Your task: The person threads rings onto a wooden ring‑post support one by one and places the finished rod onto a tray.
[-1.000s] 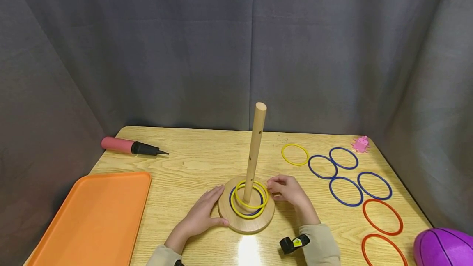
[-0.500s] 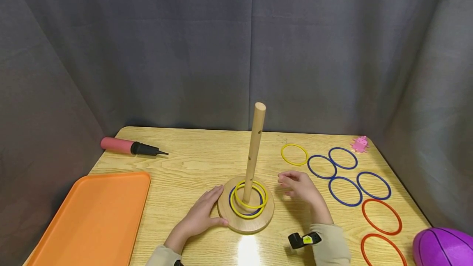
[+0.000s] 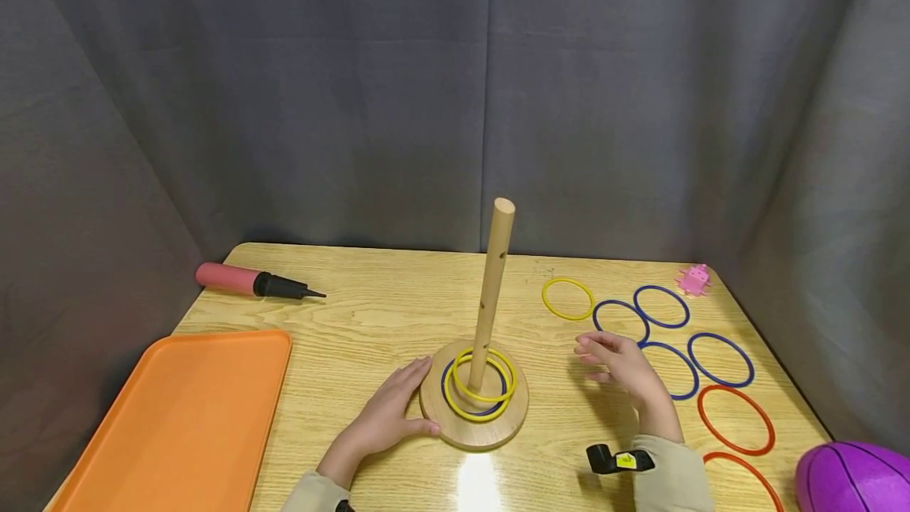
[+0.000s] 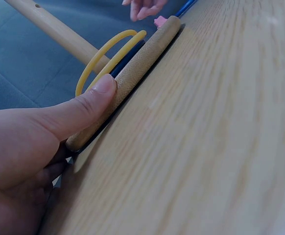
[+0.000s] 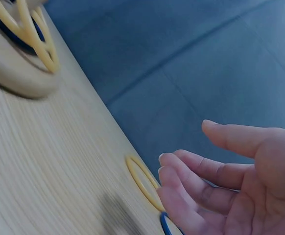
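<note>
A wooden ring toss stand (image 3: 490, 299) has a round base and an upright peg. Two yellow rings (image 4: 131, 41) and a blue ring (image 4: 129, 58) lie around the peg's foot. My left hand (image 3: 387, 413) holds the base's left edge, thumb at the front and fingers along the far side. To the right of the stand, my right hand (image 3: 626, 370) hovers with loosely bent fingers and nothing in them. It partly covers the nearest loose blue rings (image 3: 622, 302) in the head view; a loose yellow ring (image 3: 569, 318) lies behind it.
Red rings (image 3: 772, 433) lie at the right, near a purple ball (image 3: 853, 476). A small pink toy (image 3: 693, 280) sits in the back right corner. An orange tray (image 3: 185, 417) and a red and black hand pump (image 3: 249, 280) are on the left. Dark curtains surround the table.
My right hand has moved away from the rings on the stand, rightwards towards the loose blue rings. The left hand and the stand have stayed in place.
</note>
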Demonstrator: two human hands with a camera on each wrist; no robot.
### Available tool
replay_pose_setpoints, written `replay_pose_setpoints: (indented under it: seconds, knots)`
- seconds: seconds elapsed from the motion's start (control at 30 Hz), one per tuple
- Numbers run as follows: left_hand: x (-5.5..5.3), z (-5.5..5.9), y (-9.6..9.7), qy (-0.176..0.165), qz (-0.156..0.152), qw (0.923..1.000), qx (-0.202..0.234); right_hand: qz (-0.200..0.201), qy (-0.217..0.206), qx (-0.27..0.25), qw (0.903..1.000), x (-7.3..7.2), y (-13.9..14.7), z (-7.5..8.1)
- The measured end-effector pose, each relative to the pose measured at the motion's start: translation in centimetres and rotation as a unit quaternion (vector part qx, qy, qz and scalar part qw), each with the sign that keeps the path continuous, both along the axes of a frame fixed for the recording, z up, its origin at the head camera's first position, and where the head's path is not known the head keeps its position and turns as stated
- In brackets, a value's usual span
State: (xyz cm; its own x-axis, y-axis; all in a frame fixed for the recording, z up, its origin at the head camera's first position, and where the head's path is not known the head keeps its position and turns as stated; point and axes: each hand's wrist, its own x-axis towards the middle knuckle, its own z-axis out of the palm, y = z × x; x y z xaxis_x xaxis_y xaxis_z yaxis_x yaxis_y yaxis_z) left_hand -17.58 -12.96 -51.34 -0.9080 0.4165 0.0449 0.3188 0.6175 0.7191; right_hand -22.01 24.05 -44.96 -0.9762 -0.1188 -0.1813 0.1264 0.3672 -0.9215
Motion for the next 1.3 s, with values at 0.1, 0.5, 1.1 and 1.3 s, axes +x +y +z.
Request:
replay_pose_setpoints:
  seconds: [0.1, 0.5, 1.1, 1.3]
  knots:
    - [0.0, 0.0, 0.0, -0.003, 0.001, 1.0, -0.001, -0.014, 0.004, 0.012, 0.9998, 0.3, 1.3, 0.0]
    - [0.1, 0.1, -0.1, -0.003, -0.001, 0.9999, 0.011, -0.018, 0.007, 0.053, 0.9984, 1.1, 4.6, -0.1]
    - [0.1, 0.1, -0.1, -0.009, -0.001, 0.9999, 0.012, -0.012, 0.061, 0.123, 0.9905, 2.0, 6.6, -0.5]
    - [0.1, 0.1, 0.0, -0.008, 0.001, 0.9999, 0.013, -0.064, 0.056, 0.173, 0.9813, 2.0, 7.2, -0.3]
